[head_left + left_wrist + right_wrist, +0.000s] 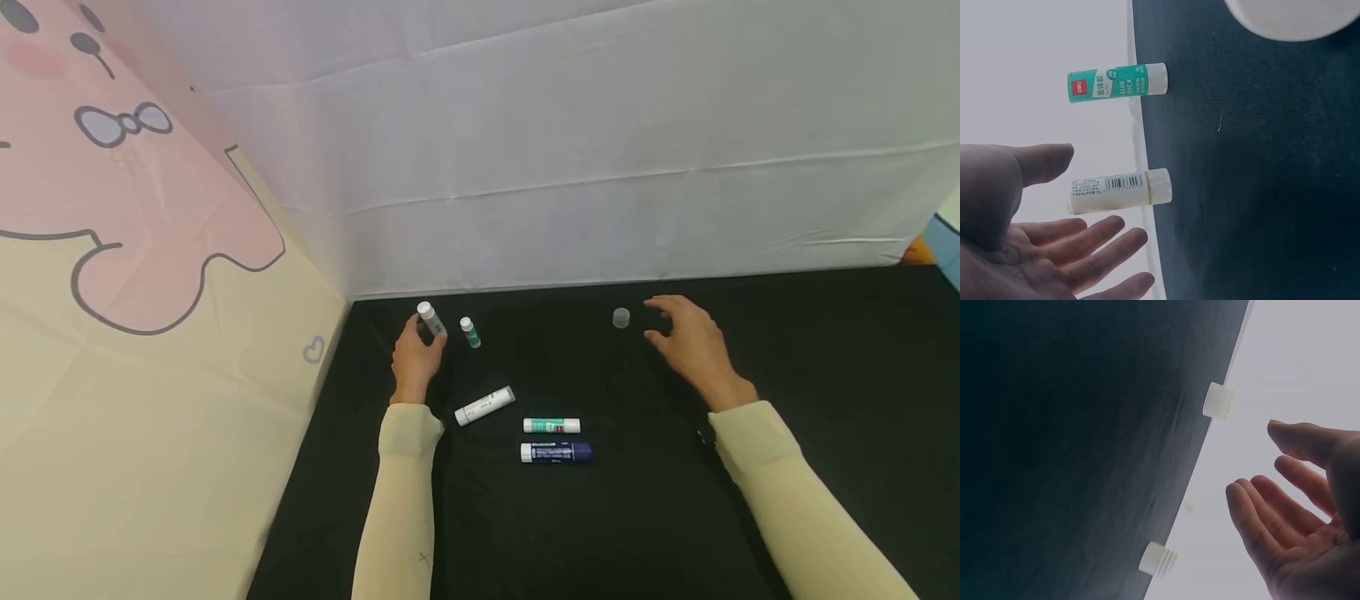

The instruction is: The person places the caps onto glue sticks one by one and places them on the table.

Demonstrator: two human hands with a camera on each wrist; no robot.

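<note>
"How does the left hand [415,362] sit?"
"Wide, with thumb and fingers spread about a white glue stick [434,322] at its one o'clock; whether they touch it, I can't tell."
"And the right hand [692,343]?"
"Also wide, holding nothing. A translucent cap [621,318] is near, between nine and ten o'clock from it."
"Further out?"
"From the left hand, a small green stick [471,333] at two o'clock, and at four, a white tube [484,407] lying aslant. Beyond that, a green-and-white tube [551,426] lies on the black tabletop [637,533], a dark blue one [557,452] at its six o'clock."
</note>
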